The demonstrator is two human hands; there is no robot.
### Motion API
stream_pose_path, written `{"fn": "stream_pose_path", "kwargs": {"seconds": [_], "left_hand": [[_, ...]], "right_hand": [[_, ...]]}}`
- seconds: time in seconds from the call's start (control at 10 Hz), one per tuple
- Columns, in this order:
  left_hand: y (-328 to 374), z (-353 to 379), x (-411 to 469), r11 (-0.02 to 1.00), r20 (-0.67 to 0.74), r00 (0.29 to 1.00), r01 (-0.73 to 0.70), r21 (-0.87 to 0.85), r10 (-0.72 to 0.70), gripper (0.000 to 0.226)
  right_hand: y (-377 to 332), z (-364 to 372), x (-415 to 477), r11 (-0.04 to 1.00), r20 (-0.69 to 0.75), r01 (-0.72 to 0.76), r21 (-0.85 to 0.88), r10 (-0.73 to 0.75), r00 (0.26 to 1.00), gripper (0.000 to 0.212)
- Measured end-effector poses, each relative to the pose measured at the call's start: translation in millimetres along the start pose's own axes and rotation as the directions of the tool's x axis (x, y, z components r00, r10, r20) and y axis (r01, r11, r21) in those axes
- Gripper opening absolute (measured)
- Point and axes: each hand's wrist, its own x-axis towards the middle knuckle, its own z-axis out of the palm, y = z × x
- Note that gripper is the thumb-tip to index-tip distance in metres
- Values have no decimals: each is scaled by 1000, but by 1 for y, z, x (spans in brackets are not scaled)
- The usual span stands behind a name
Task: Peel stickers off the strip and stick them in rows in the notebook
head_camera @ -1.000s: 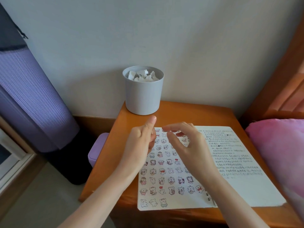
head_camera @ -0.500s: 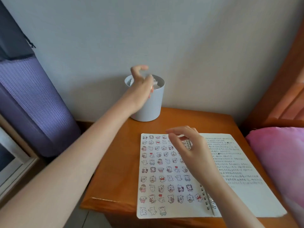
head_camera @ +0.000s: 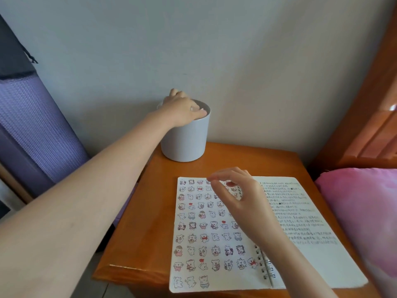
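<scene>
Down at five o'clock in the view, the notebook (head_camera: 318, 263) lies open and flat on the wooden surface (head_camera: 150, 222), close to its front edge. The left leaf is packed with small cartoon-animal stickers (head_camera: 203, 237) in tidy rows, pale outlines with dabs of red and pink, and the bottom row shows just three. The right leaf is filled with lines of handwriting (head_camera: 300, 222), too small to read. The right hand (head_camera: 242, 201) hovers over the top rows at the twelve o'clock end of the spine, thumb and forefinger drawn toward each other and the other fingers curled; whether they pinch a sticker, I cannot tell. Out at eleven o'clock from the notebook, the left hand (head_camera: 182, 110) is draped over the mouth of a grey cup (head_camera: 184, 143) at the back of the surface, fingers over the rim, and I cannot tell whether they grasp anything. A pale wall (head_camera: 236, 61) runs behind. A purple mat (head_camera: 36, 130) stands at nine o'clock, a wooden bed frame (head_camera: 369, 130) rises at two, and a pink pillow (head_camera: 361, 211) sits at four, cut off by the frame edge. The spiral binding (head_camera: 266, 267) shows only low down, since the right wrist covers the rest, and the left hand hides the cup's contents.
</scene>
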Motion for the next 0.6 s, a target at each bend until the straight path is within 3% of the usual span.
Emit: {"fn": "stream_pose_path", "kwargs": {"seconds": [0.1, 0.2, 0.5, 0.6], "left_hand": [[-2, 3, -3, 999, -29, 999, 15, 34, -14, 43], [-4, 1, -4, 1000, -33, 999, 5, -23, -6, 34], [-5, -12, -6, 940, -20, 999, 18, -341, -27, 32], [-7, -19, -10, 876, -182, 980, -17, -482, -81, 19]], "right_hand": [[-1, 0, 0, 1000, 4, 10, -10, -10, 1000, 13], [-2, 0, -1, 1000, 12, -6, 4, 6, 1000, 13], [0, -3, -2, 1000, 23, -1, 4, 0, 1000, 12], [-1, -7, 0, 999, -22, -23, 48, 24, 999, 14]]}}
